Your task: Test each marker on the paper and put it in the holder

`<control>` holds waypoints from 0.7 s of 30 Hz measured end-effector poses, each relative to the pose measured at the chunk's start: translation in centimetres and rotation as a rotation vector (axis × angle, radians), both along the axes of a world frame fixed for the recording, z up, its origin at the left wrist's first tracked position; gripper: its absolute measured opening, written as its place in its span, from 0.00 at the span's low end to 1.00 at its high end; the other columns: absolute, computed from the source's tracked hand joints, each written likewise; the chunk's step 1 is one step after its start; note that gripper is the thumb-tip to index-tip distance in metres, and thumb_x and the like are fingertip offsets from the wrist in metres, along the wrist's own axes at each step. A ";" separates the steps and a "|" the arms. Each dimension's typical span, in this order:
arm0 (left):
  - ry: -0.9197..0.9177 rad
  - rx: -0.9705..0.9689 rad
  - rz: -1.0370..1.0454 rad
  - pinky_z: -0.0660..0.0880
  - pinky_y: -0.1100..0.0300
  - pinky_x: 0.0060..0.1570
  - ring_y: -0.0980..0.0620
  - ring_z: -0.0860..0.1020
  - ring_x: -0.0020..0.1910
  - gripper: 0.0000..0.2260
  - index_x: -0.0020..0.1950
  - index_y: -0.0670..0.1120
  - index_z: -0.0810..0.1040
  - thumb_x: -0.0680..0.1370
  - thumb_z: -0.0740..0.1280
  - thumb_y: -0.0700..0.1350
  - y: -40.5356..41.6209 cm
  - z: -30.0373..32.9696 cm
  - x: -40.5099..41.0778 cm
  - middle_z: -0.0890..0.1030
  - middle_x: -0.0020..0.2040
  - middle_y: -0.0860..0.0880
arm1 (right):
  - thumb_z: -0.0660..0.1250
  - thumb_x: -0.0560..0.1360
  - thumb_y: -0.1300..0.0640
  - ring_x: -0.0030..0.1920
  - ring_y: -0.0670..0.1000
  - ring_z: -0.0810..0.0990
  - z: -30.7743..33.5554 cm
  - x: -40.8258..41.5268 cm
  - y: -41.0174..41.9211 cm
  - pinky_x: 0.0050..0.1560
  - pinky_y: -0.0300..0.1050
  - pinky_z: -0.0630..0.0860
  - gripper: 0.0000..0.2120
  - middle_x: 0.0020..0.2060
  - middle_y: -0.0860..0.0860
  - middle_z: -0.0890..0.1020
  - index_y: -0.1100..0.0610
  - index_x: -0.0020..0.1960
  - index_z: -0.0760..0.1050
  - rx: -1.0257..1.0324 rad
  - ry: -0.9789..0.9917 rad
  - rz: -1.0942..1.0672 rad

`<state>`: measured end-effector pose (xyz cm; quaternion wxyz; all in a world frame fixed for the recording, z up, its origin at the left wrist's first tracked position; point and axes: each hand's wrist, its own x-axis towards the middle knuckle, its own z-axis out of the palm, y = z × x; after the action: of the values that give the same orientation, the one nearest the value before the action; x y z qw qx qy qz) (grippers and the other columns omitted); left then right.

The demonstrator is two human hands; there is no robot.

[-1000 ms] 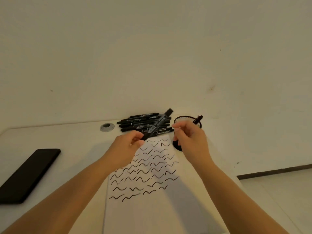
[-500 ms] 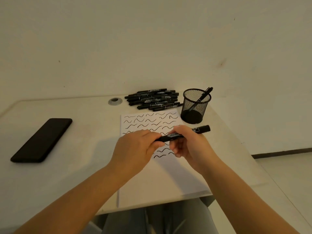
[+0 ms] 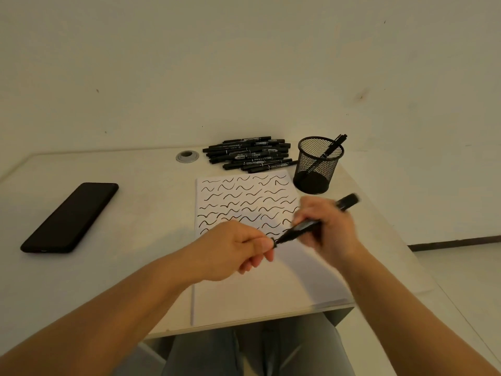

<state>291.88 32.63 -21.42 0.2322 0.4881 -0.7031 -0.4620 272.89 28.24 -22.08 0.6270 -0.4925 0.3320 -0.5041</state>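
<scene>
You are uncapping a slim black marker (image 3: 311, 226): your right hand (image 3: 328, 229) is gripping its barrel, your left hand (image 3: 233, 251) pinching the cap. Next, I judge, scribble on the white paper sheet (image 3: 271, 283).

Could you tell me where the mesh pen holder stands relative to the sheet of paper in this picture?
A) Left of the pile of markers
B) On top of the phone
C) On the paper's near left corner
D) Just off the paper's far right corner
D: the black mesh holder stands on the table just beyond the far right corner of the paper, to the right of the pile of markers.
</scene>
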 end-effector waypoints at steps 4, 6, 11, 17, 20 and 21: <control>0.226 0.259 0.175 0.65 0.69 0.26 0.59 0.66 0.25 0.14 0.38 0.46 0.77 0.80 0.57 0.46 -1.6 -0.8 3.2 0.69 0.26 0.55 | 0.60 0.67 0.61 0.19 0.48 0.64 -0.2 -3.8 -1.7 0.21 0.34 0.58 0.12 0.20 0.50 0.72 0.55 0.26 0.74 -0.062 -0.010 -0.201; 0.080 0.153 0.219 0.67 0.68 0.28 0.60 0.70 0.26 0.14 0.38 0.48 0.78 0.80 0.57 0.47 -2.6 -1.3 3.1 0.73 0.26 0.56 | 0.63 0.73 0.60 0.25 0.47 0.70 -1.4 -3.5 -1.7 0.24 0.36 0.65 0.11 0.24 0.49 0.76 0.53 0.34 0.79 -0.151 0.248 -0.173; -0.368 -0.348 0.258 0.73 0.57 0.43 0.57 0.78 0.40 0.08 0.42 0.53 0.73 0.79 0.57 0.50 -3.6 -3.2 0.4 0.81 0.40 0.56 | 0.65 0.74 0.59 0.30 0.42 0.74 -3.8 -3.6 -1.2 0.31 0.32 0.71 0.07 0.28 0.47 0.78 0.51 0.41 0.80 -0.100 0.367 -0.325; -0.332 -0.457 0.264 0.72 0.50 0.47 0.50 0.76 0.44 0.10 0.49 0.51 0.75 0.78 0.56 0.53 -4.3 -4.7 0.4 0.81 0.44 0.51 | 0.64 0.74 0.61 0.29 0.42 0.77 -4.3 -3.9 -0.9 0.32 0.32 0.74 0.07 0.31 0.51 0.78 0.54 0.37 0.75 -0.114 0.525 -0.449; -0.287 -0.435 0.270 0.72 0.50 0.46 0.50 0.76 0.45 0.10 0.49 0.52 0.75 0.78 0.57 0.53 -4.4 -5.0 0.5 0.82 0.45 0.50 | 0.64 0.74 0.61 0.32 0.45 0.79 -4.1 -3.6 -0.8 0.38 0.33 0.74 0.08 0.29 0.48 0.80 0.52 0.37 0.76 -0.194 0.597 -0.268; -0.279 -0.432 0.270 0.72 0.50 0.46 0.50 0.76 0.45 0.09 0.48 0.53 0.75 0.78 0.57 0.53 -4.5 -5.0 0.5 0.82 0.45 0.50 | 0.65 0.74 0.61 0.32 0.44 0.79 -4.0 -3.5 -0.8 0.38 0.30 0.73 0.08 0.28 0.47 0.80 0.51 0.37 0.76 -0.208 0.616 -0.232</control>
<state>292.37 28.17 -26.46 0.2911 0.5757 -0.7389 -0.1949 269.41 27.48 -26.12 0.3820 -0.6421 0.5062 -0.4307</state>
